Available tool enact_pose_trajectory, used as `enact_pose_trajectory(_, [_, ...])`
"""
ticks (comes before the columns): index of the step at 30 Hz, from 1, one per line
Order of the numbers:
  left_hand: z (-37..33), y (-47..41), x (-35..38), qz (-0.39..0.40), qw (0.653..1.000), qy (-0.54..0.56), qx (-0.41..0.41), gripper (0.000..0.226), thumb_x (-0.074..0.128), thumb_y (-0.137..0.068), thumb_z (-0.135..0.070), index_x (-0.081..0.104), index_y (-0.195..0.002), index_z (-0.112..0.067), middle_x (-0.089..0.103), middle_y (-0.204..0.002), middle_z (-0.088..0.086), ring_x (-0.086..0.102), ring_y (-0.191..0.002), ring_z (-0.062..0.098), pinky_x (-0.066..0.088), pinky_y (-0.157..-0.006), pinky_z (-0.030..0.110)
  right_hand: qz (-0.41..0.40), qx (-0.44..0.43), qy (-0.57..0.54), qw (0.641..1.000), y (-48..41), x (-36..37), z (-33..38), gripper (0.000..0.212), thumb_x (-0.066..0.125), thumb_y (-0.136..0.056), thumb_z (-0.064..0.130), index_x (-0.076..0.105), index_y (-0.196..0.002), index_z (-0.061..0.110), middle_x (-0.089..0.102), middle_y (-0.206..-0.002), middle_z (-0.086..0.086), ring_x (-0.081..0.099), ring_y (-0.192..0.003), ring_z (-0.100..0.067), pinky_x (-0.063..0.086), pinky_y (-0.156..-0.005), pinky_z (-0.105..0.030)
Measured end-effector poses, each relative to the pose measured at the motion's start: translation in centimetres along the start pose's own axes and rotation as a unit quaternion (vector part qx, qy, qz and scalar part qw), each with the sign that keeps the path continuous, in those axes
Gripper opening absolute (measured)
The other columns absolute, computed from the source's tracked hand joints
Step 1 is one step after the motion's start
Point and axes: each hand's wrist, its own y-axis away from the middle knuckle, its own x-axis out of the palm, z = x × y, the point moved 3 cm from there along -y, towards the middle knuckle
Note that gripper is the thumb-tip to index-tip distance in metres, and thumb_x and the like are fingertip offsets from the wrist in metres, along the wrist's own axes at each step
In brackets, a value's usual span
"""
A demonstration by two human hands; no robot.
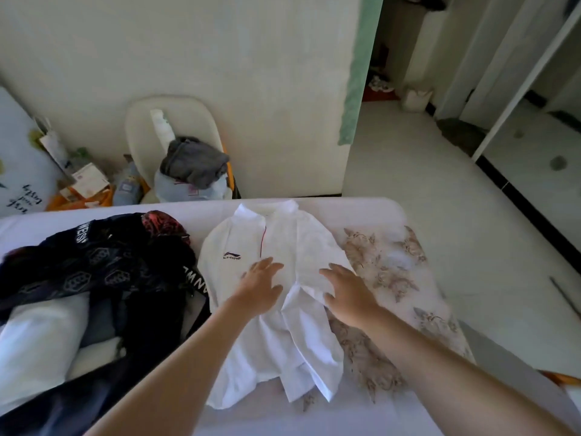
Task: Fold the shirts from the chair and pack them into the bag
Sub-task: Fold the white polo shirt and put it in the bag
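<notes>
The white bed with a pale flower-patterned sheet [393, 272] carries everything. At nine o'clock on it lies the black soft fabric bag with white lettering [119, 262], just beside the white collared shirt with a small dark logo [283, 240]. This shirt lies flat in the centre, collar toward twelve o'clock, its right side folded inward.

The left hand [262, 286] and right hand [345, 294] press on it, fingers straight and spread apart, gripping nothing.

I think the folded flap may slip open when the palms lift. The bag's strap may also catch the left sleeve during the next fold.
</notes>
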Motion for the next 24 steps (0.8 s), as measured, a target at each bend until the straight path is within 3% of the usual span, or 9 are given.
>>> enact_pose_trajectory(2, [0.3,1.9,2.7,0.008,1.000,-0.010,0.019,0.056,0.064,-0.086,-0.043,0.049,-0.138,-0.028,0.035,-0.151,-0.006,0.030,-0.139,0.017,0.027,-0.112,0.037,-0.027,-0.116,0.036,0.992,1.5,2.8,1.2,0.067,0.053,-0.092,0.045,0.032,-0.153,0.027,0.019,-0.164,-0.004,0.019,-0.150,-0.022,0.027,-0.118,-0.043])
enact_pose_trajectory(4, [0.9,4.3,4.6,-0.007,0.997,-0.041,0.061,0.063,0.066,-0.071,-0.062,0.053,-0.123,-0.029,0.042,-0.128,-0.010,0.039,-0.123,0.014,0.033,-0.104,0.036,0.015,-0.213,0.092,0.973,2.9,5.8,2.5,0.079,0.049,-0.081,0.061,0.027,-0.153,0.035,0.016,-0.164,-0.005,0.018,-0.150,-0.022,0.026,-0.117,-0.042])
enact_pose_trajectory(6, [1.9,6.6,6.0,0.001,0.990,-0.103,0.098,0.072,0.061,-0.056,-0.074,0.052,-0.112,-0.030,0.041,-0.115,-0.011,0.041,-0.109,0.014,0.035,-0.098,0.034,0.064,-0.231,0.169,0.956,3.7,8.1,2.5,0.078,0.053,-0.079,0.059,0.028,-0.150,0.039,0.024,-0.162,-0.008,0.026,-0.147,-0.025,0.026,-0.114,-0.047])
enact_pose_trajectory(10, [4.8,9.8,7.9,0.047,0.980,-0.160,0.107,0.075,0.058,-0.058,-0.068,0.048,-0.123,-0.033,0.040,-0.127,-0.006,0.036,-0.119,0.018,0.031,-0.105,0.037,0.072,-0.151,0.089,0.982,4.1,7.0,-0.3,0.042,0.060,-0.090,0.012,0.061,-0.129,0.026,0.060,-0.131,0.002,0.056,-0.120,-0.023,0.039,-0.104,-0.039])
enact_pose_trajectory(13, [5.7,11.1,7.4,0.002,0.994,-0.086,0.062,0.039,0.061,-0.086,-0.037,0.057,-0.123,-0.027,0.053,-0.122,-0.003,0.048,-0.117,0.021,0.043,-0.093,0.034,-0.020,-0.104,0.085,0.991,4.5,4.7,-2.6,0.036,0.065,-0.083,0.001,0.073,-0.112,0.019,0.071,-0.112,-0.001,0.064,-0.103,-0.027,0.041,-0.093,-0.035])
enact_pose_trajectory(15, [5.4,11.5,6.6,-0.020,0.999,-0.031,0.024,0.025,0.053,-0.094,-0.023,0.063,-0.117,-0.026,0.063,-0.111,-0.002,0.058,-0.106,0.022,0.045,-0.082,0.033,-0.087,-0.029,0.136,0.987,5.0,3.2,-4.0,0.041,0.068,-0.074,-0.002,0.074,-0.105,0.024,0.071,-0.105,0.001,0.062,-0.101,-0.028,0.039,-0.092,-0.039])
enact_pose_trajectory(19, [5.3,11.1,4.2,-0.124,0.991,-0.029,-0.049,0.025,0.052,-0.091,-0.013,0.063,-0.110,-0.026,0.069,-0.096,0.001,0.063,-0.091,0.029,0.044,-0.065,0.033,-0.147,0.100,0.258,0.950,6.0,1.6,-4.3,0.058,0.071,-0.065,-0.002,0.062,-0.118,0.019,0.056,-0.123,-0.012,0.049,-0.111,-0.034,0.041,-0.094,-0.045])
enact_pose_trajectory(22, [6.4,10.3,2.7,-0.230,0.969,-0.073,-0.058,0.046,0.065,-0.068,0.004,0.064,-0.108,-0.018,0.062,-0.101,0.004,0.057,-0.091,0.032,0.049,-0.071,0.041,-0.217,-0.079,0.201,0.952,6.7,2.9,-1.8,0.059,0.065,-0.057,-0.011,0.064,-0.111,0.015,0.055,-0.110,-0.010,0.051,-0.093,-0.028,0.049,-0.078,-0.038])
enact_pose_trajectory(24, [6.1,10.2,3.0,-0.253,0.965,-0.074,0.016,0.040,0.060,-0.064,0.005,0.064,-0.095,-0.019,0.058,-0.092,0.002,0.054,-0.080,0.029,0.048,-0.064,0.039,-0.142,-0.226,0.131,0.955,7.8,5.4,0.3,0.038,0.062,-0.067,0.000,0.062,-0.100,0.018,0.053,-0.098,-0.001,0.050,-0.085,-0.019,0.049,-0.072,-0.033])
